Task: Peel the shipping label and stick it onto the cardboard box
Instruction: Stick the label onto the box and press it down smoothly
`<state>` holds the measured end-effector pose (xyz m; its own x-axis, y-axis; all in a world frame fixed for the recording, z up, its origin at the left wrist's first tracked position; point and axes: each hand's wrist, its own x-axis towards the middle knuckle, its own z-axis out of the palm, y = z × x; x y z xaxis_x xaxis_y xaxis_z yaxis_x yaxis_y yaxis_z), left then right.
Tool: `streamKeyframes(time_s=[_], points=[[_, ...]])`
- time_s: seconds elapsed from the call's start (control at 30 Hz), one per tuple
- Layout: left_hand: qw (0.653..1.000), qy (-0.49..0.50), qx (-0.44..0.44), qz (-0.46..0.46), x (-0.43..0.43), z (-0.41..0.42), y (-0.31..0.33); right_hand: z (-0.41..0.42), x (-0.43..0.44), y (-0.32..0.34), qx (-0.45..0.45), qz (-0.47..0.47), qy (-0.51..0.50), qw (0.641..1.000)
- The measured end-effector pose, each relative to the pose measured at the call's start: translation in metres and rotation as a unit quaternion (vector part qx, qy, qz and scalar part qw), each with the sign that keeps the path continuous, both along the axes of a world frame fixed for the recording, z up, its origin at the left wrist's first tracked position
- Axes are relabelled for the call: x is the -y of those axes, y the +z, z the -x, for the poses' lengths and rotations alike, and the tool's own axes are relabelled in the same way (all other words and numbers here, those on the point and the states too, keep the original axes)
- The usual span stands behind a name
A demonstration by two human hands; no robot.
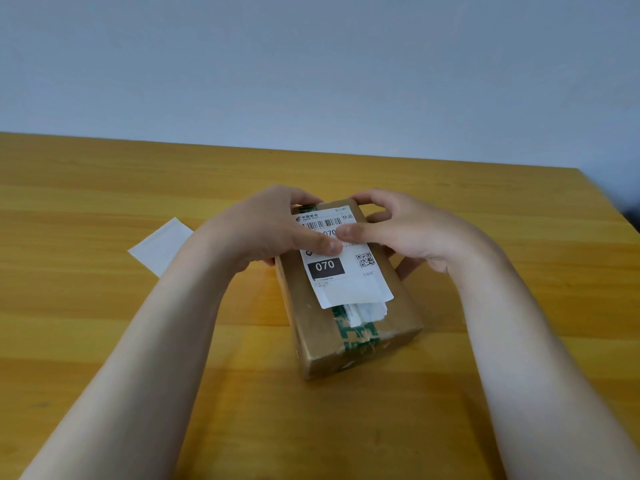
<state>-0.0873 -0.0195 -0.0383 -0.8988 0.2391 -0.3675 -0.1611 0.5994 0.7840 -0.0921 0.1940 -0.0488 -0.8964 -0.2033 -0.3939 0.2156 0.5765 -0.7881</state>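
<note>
A brown cardboard box with green printed tape lies lengthwise on the table. A white shipping label with a barcode, a QR code and a black "070" block lies flat on its top. My left hand wraps the box's far left side, thumb pressing the label's middle. My right hand holds the far right side, its thumb pressing the label beside the left thumb. Remains of an older torn label show below the new one.
A white backing sheet lies flat on the yellow wooden table to the left of the box. The table's far edge meets a pale grey wall; its right corner is at the upper right.
</note>
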Motion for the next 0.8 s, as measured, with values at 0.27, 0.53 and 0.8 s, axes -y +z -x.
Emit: streamKeyframes(time_s=[0.27, 0.53, 0.8], points=[[0.997, 0.057, -0.043, -0.008, -0.006, 0.001, -0.007, 0.003, 0.008, -0.007, -0.066, -0.008, -0.055, 0.996], [0.990, 0.090, -0.101, 0.023, -0.013, 0.004, -0.014, 0.004, 0.013, -0.012, -0.112, -0.022, -0.086, 0.990], [0.988, 0.091, -0.122, 0.040, -0.013, 0.006, -0.017, 0.002, 0.014, -0.009, -0.100, 0.002, -0.085, 0.991]])
